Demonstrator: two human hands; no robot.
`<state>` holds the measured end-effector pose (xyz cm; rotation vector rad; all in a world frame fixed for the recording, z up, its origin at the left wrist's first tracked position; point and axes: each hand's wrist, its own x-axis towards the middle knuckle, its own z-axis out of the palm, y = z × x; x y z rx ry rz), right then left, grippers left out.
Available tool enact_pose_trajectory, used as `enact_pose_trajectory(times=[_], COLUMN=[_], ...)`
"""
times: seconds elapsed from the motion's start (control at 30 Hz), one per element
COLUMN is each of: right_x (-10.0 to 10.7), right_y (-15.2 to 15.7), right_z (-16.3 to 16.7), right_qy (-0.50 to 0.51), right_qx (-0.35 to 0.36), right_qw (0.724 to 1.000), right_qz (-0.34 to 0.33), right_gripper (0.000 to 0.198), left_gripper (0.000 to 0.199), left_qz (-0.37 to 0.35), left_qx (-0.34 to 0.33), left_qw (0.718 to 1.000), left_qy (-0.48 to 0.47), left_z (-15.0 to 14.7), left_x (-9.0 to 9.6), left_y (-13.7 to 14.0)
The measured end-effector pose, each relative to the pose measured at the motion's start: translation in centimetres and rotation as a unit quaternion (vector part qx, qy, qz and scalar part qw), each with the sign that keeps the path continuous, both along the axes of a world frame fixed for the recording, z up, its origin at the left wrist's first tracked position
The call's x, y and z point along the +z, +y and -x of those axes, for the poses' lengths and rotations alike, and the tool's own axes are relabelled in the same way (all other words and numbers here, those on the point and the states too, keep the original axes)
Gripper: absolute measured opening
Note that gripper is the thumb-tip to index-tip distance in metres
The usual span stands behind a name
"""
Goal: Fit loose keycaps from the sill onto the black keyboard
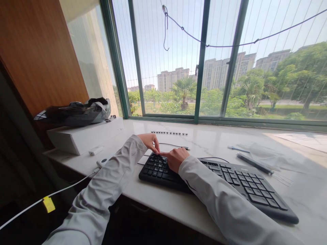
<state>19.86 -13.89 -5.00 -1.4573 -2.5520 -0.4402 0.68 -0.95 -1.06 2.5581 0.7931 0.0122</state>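
Observation:
A black keyboard (258, 185) lies at an angle along the front of the marble sill, partly hidden by my right forearm. Over its far left corner my left hand (150, 140) bends down with thumb and finger pinched together. Whatever is between those fingertips is too small to make out. My right hand (176, 158) rests over the keyboard's left part, its index finger pointing left until it meets the left fingertips. Its other fingers look curled and are mostly hidden. Behind the hands, a row of small black keycaps (169, 133) lines the sill.
A cable with a plug (186, 148) lies behind my hands. To the right are a thin brush-like tool (238, 149), black strips (255, 164) and clear plastic (268, 151). At left, a white box (87, 134) carries a dark bag (79, 111). A white cord (68, 185) hangs off the edge.

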Motion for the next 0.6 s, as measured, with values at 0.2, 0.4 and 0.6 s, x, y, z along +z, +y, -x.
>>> enact_pose_trajectory(times=[0.2, 0.4, 0.6], right_x=[0.30, 0.48, 0.46], right_y=[-0.24, -0.37, -0.33], right_z=[0.08, 0.13, 0.07], right_qy=[-0.004, -0.008, -0.006], right_qx=[-0.018, -0.020, -0.026], right_qw=[1.000, 0.999, 0.999], right_qz=[0.011, 0.024, 0.036], right_gripper=[0.039, 0.039, 0.044], left_gripper=[0.032, 0.033, 0.033], left_qz=[0.020, 0.036, 0.038], left_qx=[0.008, 0.016, 0.022], left_qw=[1.000, 0.999, 0.999], left_qy=[0.022, 0.038, 0.030], left_z=[-0.19, -0.18, -0.23], left_x=[-0.03, -0.54, -0.64], left_y=[-0.11, 0.47, 0.59])
